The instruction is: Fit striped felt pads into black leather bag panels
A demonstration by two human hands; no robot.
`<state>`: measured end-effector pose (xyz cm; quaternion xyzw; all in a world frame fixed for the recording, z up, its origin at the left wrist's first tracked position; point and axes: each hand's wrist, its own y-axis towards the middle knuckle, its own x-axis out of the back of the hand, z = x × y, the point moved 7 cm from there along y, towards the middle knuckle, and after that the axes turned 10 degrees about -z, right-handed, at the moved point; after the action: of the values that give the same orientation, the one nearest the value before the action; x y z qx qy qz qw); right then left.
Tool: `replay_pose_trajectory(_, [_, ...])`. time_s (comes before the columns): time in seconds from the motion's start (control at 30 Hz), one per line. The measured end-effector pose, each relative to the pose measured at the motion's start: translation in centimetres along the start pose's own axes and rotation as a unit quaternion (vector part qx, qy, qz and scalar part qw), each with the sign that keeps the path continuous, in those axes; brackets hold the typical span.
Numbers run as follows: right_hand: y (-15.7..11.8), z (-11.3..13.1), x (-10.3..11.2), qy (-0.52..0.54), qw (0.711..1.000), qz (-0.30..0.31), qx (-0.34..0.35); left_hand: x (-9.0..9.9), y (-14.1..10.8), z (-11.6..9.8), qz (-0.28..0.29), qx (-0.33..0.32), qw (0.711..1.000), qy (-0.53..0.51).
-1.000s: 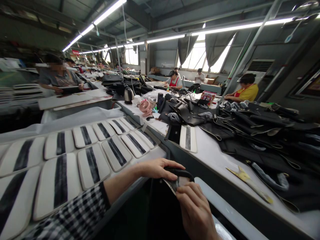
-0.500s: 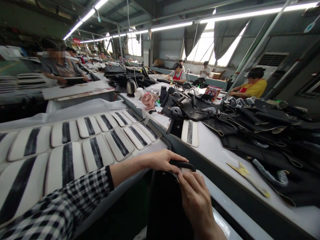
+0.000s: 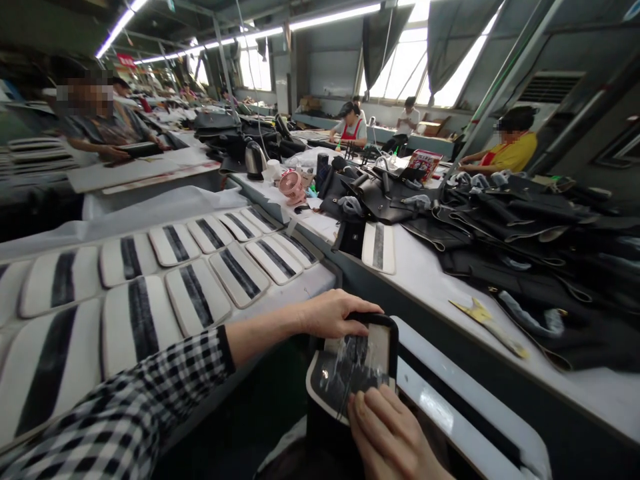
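Observation:
In front of me is a black leather bag piece (image 3: 345, 380) with pale raw edges. Its upturned face carries shiny, streaky smears that look like glue. My left hand (image 3: 337, 315) grips the far rim, thumb on the near side and fingers over the edge. The fingers of my right hand (image 3: 387, 427) are bent together at the piece's near right edge; their tips are partly hidden. To the left, off-white rounded panels (image 3: 143, 320) with dark stripes down the middle lie in rows on a white-covered table.
Black leather bag parts (image 3: 500, 233) are heaped on the right bench (image 3: 440, 300). A yellow-and-grey tool (image 3: 490, 327) lies near its edge. Further back stand a pink fan (image 3: 291, 187) and a metal kettle (image 3: 255, 160). A co-worker (image 3: 100, 127) is at the left, another (image 3: 515, 147) at the right.
The bag piece has tipped, so its smeared face now shows. My right hand has moved down and away from my left, which stays on the far rim.

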<state>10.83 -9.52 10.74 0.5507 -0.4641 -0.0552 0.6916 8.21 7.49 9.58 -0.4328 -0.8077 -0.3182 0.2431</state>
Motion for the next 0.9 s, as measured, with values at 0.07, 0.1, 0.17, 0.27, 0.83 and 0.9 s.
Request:
replay_pose_trajectory(0.07, [-0.3,0.2,0.1,0.014,1.0,0.004,-0.005,-0.3,-0.1,-0.2,0.002,-0.013,1.0,0.005])
replay_pose_trajectory(0.1, [-0.4,0.1,0.1,0.017,1.0,0.004,-0.007,-0.4,-0.1,-0.2,0.004,-0.018,1.0,0.007])
replay_pose_trajectory(0.17, [-0.5,-0.4,0.0,0.022,0.999,0.013,-0.029,-0.4,-0.3,0.0,0.005,-0.013,1.0,0.013])
replay_pose_trajectory(0.27, [-0.1,-2.9,-0.6,0.041,0.988,0.059,-0.134,-0.3,-0.3,0.7,0.009,0.018,1.0,0.011])
replay_pose_trajectory(0.83, [-1.0,-2.6,-1.9,0.014,0.992,0.015,-0.126,-0.9,-0.4,1.4,0.002,0.002,1.0,0.016])
replay_pose_trajectory(0.9, [-1.5,-2.0,-1.7,0.001,0.995,0.011,-0.101,-1.3,-0.4,1.2,0.011,-0.007,1.0,0.009])
